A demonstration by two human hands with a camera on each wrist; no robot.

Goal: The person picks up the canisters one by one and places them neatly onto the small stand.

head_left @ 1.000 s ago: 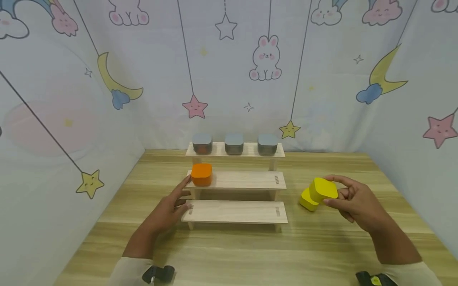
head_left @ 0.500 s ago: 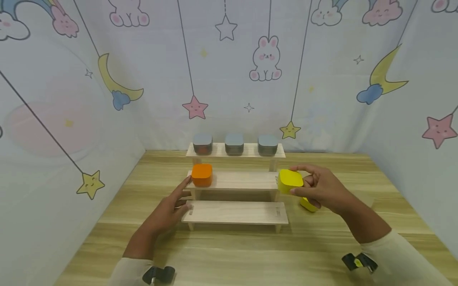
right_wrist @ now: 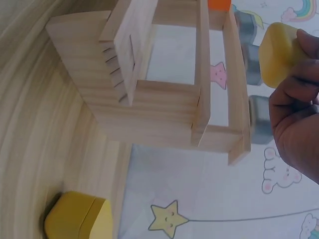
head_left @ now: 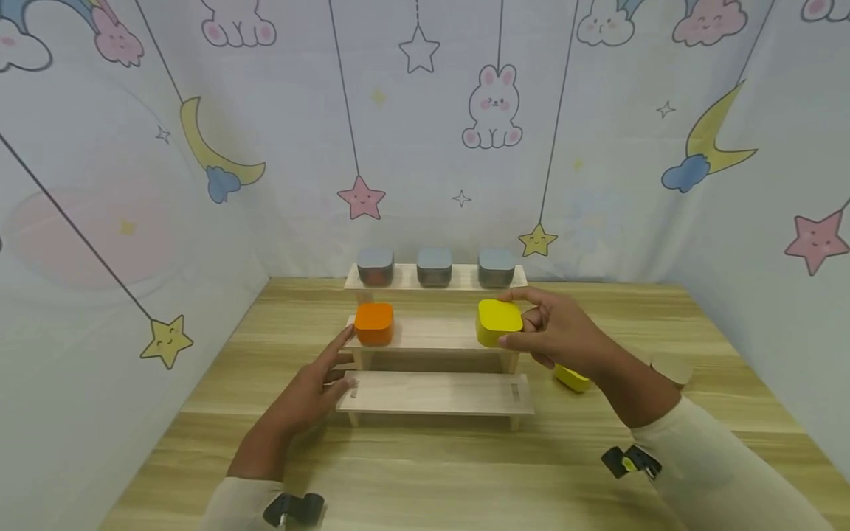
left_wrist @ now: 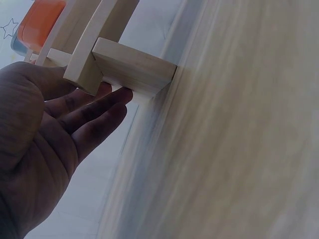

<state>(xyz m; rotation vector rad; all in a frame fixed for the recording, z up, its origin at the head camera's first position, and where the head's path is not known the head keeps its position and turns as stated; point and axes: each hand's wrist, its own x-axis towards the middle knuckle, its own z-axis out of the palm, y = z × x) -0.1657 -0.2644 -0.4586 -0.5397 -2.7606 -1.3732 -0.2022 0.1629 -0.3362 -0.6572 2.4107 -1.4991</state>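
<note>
My right hand pinches a yellow rounded-square block at the right end of the middle step of a small wooden three-step stand. In the right wrist view this block stands apart from the stand's planks. An orange block of like shape sits at the middle step's left end. At the stand's left side is my left hand, index finger reaching beside the orange block and thumb at the bottom step. In the left wrist view its other fingers extend loosely past the plank.
Three grey blocks stand in a row on the top step. Another yellow block lies on the wooden table, right of the stand. A pale round object shows partly behind my right forearm. Printed cloth walls surround the table.
My right hand has carried the yellow block leftward, from above the other yellow block to the middle step's right end. My left hand has stayed in place.
</note>
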